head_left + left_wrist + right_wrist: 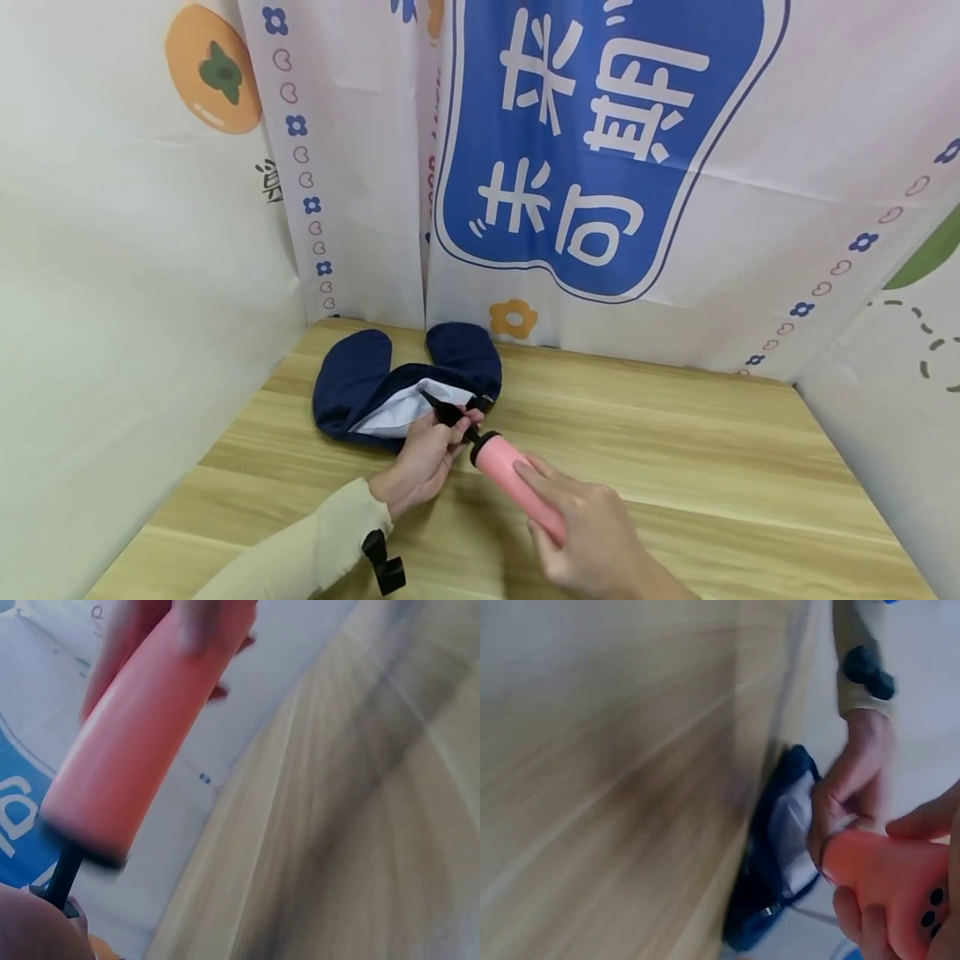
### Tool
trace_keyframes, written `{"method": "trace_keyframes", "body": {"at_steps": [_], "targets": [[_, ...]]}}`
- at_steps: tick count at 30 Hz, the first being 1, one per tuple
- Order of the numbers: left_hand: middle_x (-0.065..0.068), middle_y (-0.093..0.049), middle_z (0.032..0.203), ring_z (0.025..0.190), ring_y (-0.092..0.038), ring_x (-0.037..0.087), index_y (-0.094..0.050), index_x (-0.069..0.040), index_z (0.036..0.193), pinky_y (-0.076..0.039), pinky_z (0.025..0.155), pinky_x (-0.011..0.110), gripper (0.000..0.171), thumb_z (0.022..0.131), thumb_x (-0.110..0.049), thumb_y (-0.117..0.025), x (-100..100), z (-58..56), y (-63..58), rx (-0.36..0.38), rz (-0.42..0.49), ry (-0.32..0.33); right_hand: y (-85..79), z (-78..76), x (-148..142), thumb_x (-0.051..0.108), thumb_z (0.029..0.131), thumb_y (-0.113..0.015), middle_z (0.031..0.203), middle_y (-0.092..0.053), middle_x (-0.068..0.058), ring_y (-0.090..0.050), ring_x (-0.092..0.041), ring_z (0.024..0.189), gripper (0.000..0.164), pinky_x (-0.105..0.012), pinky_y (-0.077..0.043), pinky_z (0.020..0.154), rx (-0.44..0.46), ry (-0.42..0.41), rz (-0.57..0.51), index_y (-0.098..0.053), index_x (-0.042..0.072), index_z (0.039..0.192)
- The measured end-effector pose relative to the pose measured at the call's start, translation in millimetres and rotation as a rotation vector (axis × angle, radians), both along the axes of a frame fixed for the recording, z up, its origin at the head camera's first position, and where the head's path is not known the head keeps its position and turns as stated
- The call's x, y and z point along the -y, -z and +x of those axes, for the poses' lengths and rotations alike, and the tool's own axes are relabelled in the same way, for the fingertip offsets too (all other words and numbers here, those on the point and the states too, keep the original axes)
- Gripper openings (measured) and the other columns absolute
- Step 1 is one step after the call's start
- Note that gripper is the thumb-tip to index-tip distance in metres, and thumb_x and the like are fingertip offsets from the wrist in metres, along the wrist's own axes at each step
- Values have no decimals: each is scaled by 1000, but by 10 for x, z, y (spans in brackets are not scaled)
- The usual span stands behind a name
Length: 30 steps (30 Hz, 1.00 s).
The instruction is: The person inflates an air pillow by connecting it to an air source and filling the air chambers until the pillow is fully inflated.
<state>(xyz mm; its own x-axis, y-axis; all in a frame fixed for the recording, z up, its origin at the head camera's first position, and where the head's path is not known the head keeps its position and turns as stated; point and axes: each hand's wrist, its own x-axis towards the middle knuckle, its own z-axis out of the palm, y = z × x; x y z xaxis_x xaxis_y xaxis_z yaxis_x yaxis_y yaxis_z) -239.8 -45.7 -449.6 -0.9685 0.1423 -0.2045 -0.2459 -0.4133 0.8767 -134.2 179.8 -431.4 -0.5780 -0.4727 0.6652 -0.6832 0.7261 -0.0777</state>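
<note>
A navy U-shaped neck pillow [352, 375] lies on the table with its cover open, and white lining [393, 414] shows in the gap. My right hand [592, 525] grips the pink barrel of a hand pump [517, 483]. With fingers and thumb, my left hand [423, 467] holds the pump's black nozzle end [448, 412], whose tip points into the opening. A thin black rod [64, 877] joins that end to the barrel in the left wrist view. The nozzle tip's contact with the lining cannot be made out.
The wood-grain table [712, 467] reaches out to the right of the pillow. Printed white curtains [360, 167] stand along the back and both sides. A black wrist mount [384, 562] sits on the left sleeve.
</note>
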Motion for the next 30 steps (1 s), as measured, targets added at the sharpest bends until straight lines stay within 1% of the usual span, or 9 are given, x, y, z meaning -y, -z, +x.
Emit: {"method": "trace_keyframes", "body": {"at_steps": [2,6,11,16,19,22,24,26,30], "targets": [[0,-74,102,103,-71,8,-48,7,125,-56,88,17,22,103,9,-51,-5,25,30,-10,-1,-9,61,-66,84,18,68,-87,129,-77,-7,-80,-16,92,69,-31,-61,64,-1,11,1,-72,16,136],[2,-75,106,105,-71,10,-49,7,125,-55,85,17,24,102,11,-52,23,-13,79,-27,-23,30,141,-93,80,20,75,-88,136,-74,-7,-79,-17,101,69,-32,-63,70,55,25,17,-69,19,141],[7,-76,110,101,-75,12,-49,11,128,-58,88,19,28,100,13,-55,111,-133,72,-34,10,42,93,60,-142,18,80,-90,150,-64,-5,-75,-18,115,78,-31,-64,85,181,-12,34,-58,22,152],[4,-77,108,98,-76,10,-49,8,127,-59,91,21,27,101,13,-55,234,-222,0,-37,36,22,-51,220,-359,17,82,-91,156,-59,1,-72,-16,122,83,-15,-55,99,275,-47,8,-54,27,155],[0,-77,105,98,-75,8,-50,6,127,-59,90,20,25,103,10,-54,295,-275,-32,-47,50,0,-97,285,-459,20,79,-93,153,-61,4,-72,-14,121,82,-9,-50,100,256,-27,7,-57,30,153],[-1,-77,101,98,-75,10,-50,7,127,-59,90,20,24,104,11,-52,291,-294,-21,-53,66,-12,-83,287,-461,22,76,-93,148,-66,5,-75,-13,114,79,-13,-55,93,172,-2,5,-62,29,148],[-1,-77,100,99,-75,10,-50,8,127,-59,92,20,24,103,12,-51,227,-238,6,-47,63,-9,-44,247,-389,19,73,-91,145,-68,4,-76,-14,110,78,-18,-59,85,118,1,-5,-65,27,146],[1,-77,106,104,-74,11,-49,8,128,-58,95,20,25,103,12,-51,144,-152,40,-38,51,-4,8,188,-284,19,70,-90,141,-71,3,-77,-13,103,77,-22,-61,77,64,10,-17,-67,26,143],[5,-75,117,111,-70,10,-48,7,130,-56,99,19,27,104,10,-50,17,-24,79,-29,39,1,97,49,-57,19,66,-88,134,-75,1,-77,-11,93,76,-26,-59,65,-6,40,-34,-70,25,139]]}}
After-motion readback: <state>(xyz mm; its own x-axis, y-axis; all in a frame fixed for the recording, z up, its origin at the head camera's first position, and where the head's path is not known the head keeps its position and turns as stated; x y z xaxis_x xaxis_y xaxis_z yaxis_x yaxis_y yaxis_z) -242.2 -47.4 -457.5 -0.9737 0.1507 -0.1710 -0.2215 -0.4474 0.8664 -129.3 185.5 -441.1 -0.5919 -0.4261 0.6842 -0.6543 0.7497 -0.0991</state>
